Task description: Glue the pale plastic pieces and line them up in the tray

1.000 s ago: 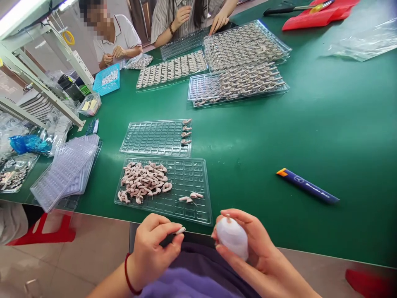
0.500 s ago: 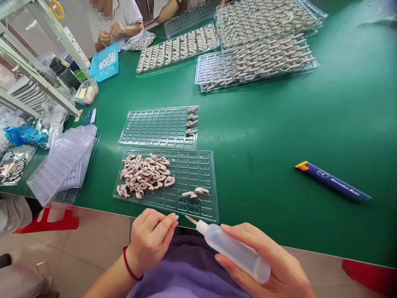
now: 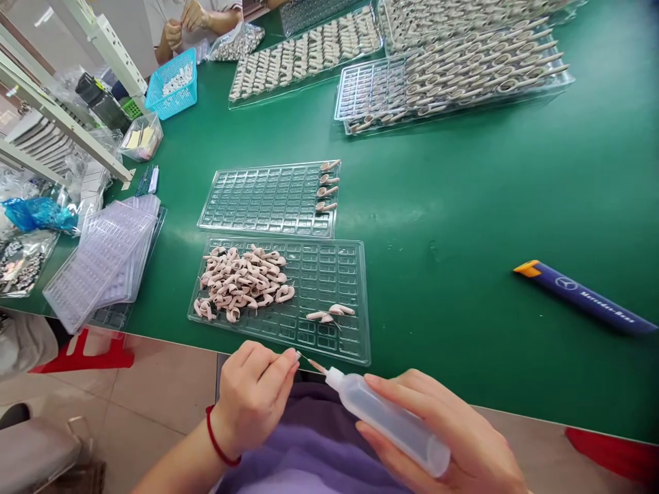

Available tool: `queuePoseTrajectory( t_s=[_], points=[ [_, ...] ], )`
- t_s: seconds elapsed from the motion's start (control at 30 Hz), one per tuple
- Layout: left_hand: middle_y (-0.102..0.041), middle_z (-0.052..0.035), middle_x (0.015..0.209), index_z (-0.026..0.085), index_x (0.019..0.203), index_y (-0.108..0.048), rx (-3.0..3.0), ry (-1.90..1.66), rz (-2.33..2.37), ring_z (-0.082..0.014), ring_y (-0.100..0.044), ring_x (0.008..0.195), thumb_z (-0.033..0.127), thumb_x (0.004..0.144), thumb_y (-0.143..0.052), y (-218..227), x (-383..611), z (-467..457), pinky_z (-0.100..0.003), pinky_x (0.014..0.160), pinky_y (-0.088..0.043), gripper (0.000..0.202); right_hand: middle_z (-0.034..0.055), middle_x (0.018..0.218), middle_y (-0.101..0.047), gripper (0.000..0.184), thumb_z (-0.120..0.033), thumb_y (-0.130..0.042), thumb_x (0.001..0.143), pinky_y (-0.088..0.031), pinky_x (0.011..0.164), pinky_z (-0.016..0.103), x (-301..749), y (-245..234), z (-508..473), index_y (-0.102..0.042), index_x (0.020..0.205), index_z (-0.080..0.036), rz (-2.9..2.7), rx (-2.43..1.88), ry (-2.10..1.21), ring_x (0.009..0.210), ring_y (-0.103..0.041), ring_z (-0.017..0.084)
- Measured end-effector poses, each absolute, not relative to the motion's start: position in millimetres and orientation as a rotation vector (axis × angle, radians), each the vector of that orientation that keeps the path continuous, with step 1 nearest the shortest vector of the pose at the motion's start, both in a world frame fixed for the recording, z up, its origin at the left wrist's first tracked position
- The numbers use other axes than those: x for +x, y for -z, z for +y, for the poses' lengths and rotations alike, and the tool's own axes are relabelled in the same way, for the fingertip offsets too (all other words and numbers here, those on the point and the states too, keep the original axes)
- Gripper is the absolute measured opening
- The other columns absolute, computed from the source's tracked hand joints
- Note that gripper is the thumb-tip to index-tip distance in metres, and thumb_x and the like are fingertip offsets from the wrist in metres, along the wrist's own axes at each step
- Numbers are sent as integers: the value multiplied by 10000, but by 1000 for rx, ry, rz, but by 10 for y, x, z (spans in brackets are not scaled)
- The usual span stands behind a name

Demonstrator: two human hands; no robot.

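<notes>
My right hand (image 3: 437, 425) is wrapped round a translucent squeeze bottle (image 3: 386, 418) with a white cap and a thin tip. The tip points left at a small whitish piece (image 3: 297, 355) pinched between the thumb and finger of my left hand (image 3: 257, 391). That piece is mostly hidden by the fingers, so its kind is unclear. Just beyond my hands lies a clear compartment tray (image 3: 329, 274) with a heap of pinkish-beige curved earphone-like shells (image 3: 241, 281). A few more shells (image 3: 332, 314) lie apart at its right.
Behind is another clear tray (image 3: 268, 199) with several shells along its right edge. Filled trays (image 3: 484, 75) stand farther back, near a co-worker's hands (image 3: 182, 27). A blue basket (image 3: 172, 86) and stacked trays (image 3: 103, 261) are at left, a dark blue packet (image 3: 587, 298) at right.
The bottle tip has come up to the small piece in my left hand, closing the gap between them. The view has shifted slightly, so the table things appear higher up.
</notes>
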State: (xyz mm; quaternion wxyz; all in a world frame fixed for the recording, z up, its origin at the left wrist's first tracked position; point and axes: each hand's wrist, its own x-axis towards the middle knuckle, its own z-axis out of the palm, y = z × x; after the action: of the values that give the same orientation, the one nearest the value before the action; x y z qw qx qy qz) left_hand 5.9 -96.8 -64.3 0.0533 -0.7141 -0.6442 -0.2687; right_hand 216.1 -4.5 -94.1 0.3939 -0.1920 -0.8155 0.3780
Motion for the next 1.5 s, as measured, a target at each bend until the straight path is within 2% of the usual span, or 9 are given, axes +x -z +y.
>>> queuePoseTrajectory(
  t_s=[0.33,0.63,0.8,1.0,1.13,1.3,1.5],
  points=[
    [-631,-38,720,104,1079,-646,-2161,835,-1955,-157,-523,663,25,857,-649,658,56,-976,-276,591,-473,236,32,762,-638,426,-112,-636,841,-496,543,253,2161,954,-55,-560,1253,-188,-2052,-525,-1004,613,-562,140],
    [-634,-37,723,109,1089,-642,-2162,838,-1954,-158,-525,667,31,860,-649,658,58,-973,-277,594,-474,242,43,762,-639,391,-111,-625,852,-499,548,254,2148,914,-45,-553,1233,-157,-2078,-508,-968,618,-554,137],
    [-634,-26,731,136,1098,-642,-2152,834,-1969,-150,-534,669,52,874,-641,676,53,-990,-273,604,-483,239,31,759,-628,392,-128,-616,864,-496,508,242,2201,913,-41,-539,1245,-182,-2053,-531,-996,595,-554,133],
    [-637,-30,718,128,1073,-649,-2138,832,-1962,-147,-536,659,55,883,-628,664,52,-975,-269,596,-490,205,67,890,-688,329,-255,-643,882,-555,557,249,2257,949,-84,-566,1201,-231,-2012,-719,-949,693,-670,178],
    [-648,-28,706,120,1074,-643,-2141,847,-1928,-147,-537,640,40,869,-637,602,99,-953,-268,582,-489,220,65,937,-709,325,-338,-637,896,-568,563,205,2144,922,-163,-571,1192,-222,-1865,-954,-1055,670,-684,151],
    [-668,-38,692,100,1052,-640,-2201,844,-1873,-157,-552,619,44,869,-631,478,232,-952,-269,562,-479,192,62,912,-681,312,-315,-661,877,-564,565,221,1911,857,-240,-563,1154,-210,-1727,-980,-1149,670,-661,146],
    [-659,-44,677,85,1016,-645,-2247,802,-1848,-159,-530,591,62,879,-608,421,327,-993,-279,550,-447,143,32,890,-610,259,-249,-659,869,-564,617,241,1736,805,-246,-549,1102,-220,-1773,-936,-961,684,-619,135]
  ],
)
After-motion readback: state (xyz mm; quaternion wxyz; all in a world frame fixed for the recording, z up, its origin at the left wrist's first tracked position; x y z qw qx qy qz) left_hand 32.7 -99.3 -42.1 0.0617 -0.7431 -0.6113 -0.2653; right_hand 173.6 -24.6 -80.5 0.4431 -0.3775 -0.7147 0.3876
